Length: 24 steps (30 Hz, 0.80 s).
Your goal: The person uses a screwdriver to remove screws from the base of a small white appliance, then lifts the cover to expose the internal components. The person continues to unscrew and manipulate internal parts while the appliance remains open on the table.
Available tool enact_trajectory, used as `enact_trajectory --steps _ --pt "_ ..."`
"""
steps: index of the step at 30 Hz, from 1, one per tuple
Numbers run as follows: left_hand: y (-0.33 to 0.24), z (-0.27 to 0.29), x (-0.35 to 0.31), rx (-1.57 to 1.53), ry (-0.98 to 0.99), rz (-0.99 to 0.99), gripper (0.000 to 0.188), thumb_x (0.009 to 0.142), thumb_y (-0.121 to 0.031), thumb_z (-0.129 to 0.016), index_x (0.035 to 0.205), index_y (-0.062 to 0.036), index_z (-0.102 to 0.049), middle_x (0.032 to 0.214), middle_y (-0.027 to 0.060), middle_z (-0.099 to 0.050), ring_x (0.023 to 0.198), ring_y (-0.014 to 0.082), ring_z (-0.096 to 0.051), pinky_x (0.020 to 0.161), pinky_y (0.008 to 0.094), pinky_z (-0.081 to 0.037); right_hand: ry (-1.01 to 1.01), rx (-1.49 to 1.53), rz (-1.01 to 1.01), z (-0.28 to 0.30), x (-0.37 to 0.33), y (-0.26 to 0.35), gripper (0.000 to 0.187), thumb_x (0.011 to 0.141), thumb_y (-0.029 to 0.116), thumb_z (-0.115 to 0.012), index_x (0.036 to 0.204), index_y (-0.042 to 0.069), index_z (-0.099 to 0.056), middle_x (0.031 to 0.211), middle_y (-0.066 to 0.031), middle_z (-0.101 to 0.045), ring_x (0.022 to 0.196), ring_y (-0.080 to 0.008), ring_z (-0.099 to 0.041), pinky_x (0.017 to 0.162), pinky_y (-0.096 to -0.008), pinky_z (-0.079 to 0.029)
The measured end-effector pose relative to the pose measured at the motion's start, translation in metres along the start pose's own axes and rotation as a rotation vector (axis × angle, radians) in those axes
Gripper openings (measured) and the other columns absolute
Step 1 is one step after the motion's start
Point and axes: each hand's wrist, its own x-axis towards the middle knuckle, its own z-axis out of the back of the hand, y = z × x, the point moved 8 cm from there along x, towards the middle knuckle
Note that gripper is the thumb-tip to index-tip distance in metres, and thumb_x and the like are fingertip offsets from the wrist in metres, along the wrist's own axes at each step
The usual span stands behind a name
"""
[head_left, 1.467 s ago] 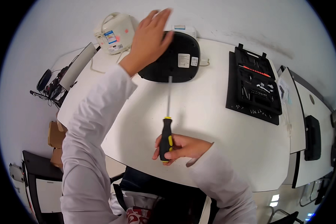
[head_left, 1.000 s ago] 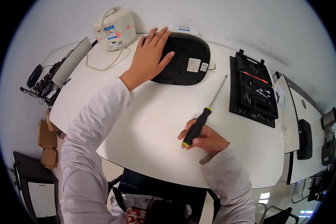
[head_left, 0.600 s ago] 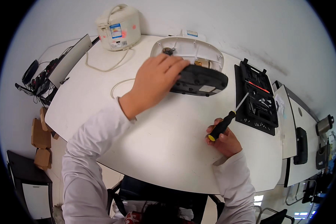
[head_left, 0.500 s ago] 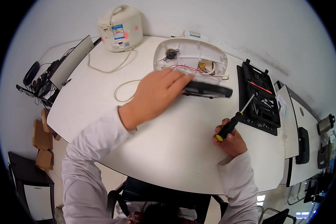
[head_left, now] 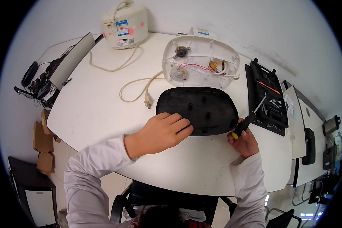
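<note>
My left hand (head_left: 161,131) has its fingers curled over the near left edge of a black oval plastic cover (head_left: 195,110), its hollow inner side facing up. My right hand (head_left: 246,142) is closed around the black and yellow handle of a screwdriver (head_left: 247,122), whose shaft points up and away to the right, beside the cover's right end. Just beyond the cover lies a white oval appliance housing (head_left: 201,51), open side up, showing a small speaker (head_left: 181,51), red wires (head_left: 197,66) and a clear round part (head_left: 177,73). Its cord ends in a plug (head_left: 148,101).
A black toolbox (head_left: 269,91) with bits and small tools lies open at the right on a dark mat. The cream rice cooker (head_left: 125,26) stands at the back left with its cord on the white table (head_left: 98,98). A desk divider (head_left: 72,60) borders the left side.
The black cover has come nearer and tipped from edge-on to show its inside. My left hand moved toward me with it. My right hand, still holding the screwdriver, shifted slightly right.
</note>
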Motion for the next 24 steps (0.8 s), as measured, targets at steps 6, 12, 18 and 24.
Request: enact_trajectory --steps 6,12,18,24 --pt "-0.003 -0.005 -0.011 -0.103 0.056 0.055 0.025 0.068 -0.014 -0.066 0.092 -0.0088 -0.065 0.084 -0.0003 -0.055 0.075 0.0142 -0.052 0.059 0.0267 -0.043 0.098 0.115 -0.057 0.008 0.003 -0.002 0.046 0.082 0.032 -0.063 0.117 0.012 -0.042 0.089 -0.0046 -0.051 0.075 -0.0179 -0.048 0.070 -0.0301 -0.040" --pt "-0.011 -0.020 -0.022 -0.177 0.082 0.047 0.016 0.071 -0.015 -0.067 0.087 -0.0108 -0.064 0.080 -0.0021 -0.054 0.071 0.0135 -0.051 0.057 0.0259 -0.041 0.015 0.105 0.015 0.006 0.005 0.003 0.042 0.084 0.031 -0.060 0.118 0.013 -0.042 0.092 -0.0042 -0.050 0.078 -0.0167 -0.047 0.071 -0.0295 -0.039" --pt "-0.011 -0.027 -0.026 -0.240 0.145 0.103 0.012 0.072 -0.015 -0.066 0.083 -0.0123 -0.063 0.079 -0.0027 -0.054 0.070 0.0131 -0.053 0.061 0.0260 -0.043 -0.063 0.195 0.052 0.016 0.006 0.006 0.037 0.087 0.028 -0.057 0.118 0.014 -0.043 0.094 -0.0033 -0.050 0.083 -0.0160 -0.047 0.072 -0.0283 -0.040" --pt "-0.015 -0.026 -0.028 -0.176 0.202 0.084 0.019 0.071 -0.012 -0.060 0.090 -0.0107 -0.065 0.082 -0.0020 -0.056 0.074 0.0141 -0.054 0.065 0.0267 -0.045 -0.055 0.195 0.067 0.016 0.006 0.007 0.036 0.088 0.027 -0.057 0.118 0.014 -0.043 0.096 -0.0034 -0.050 0.084 -0.0165 -0.047 0.073 -0.0285 -0.040"
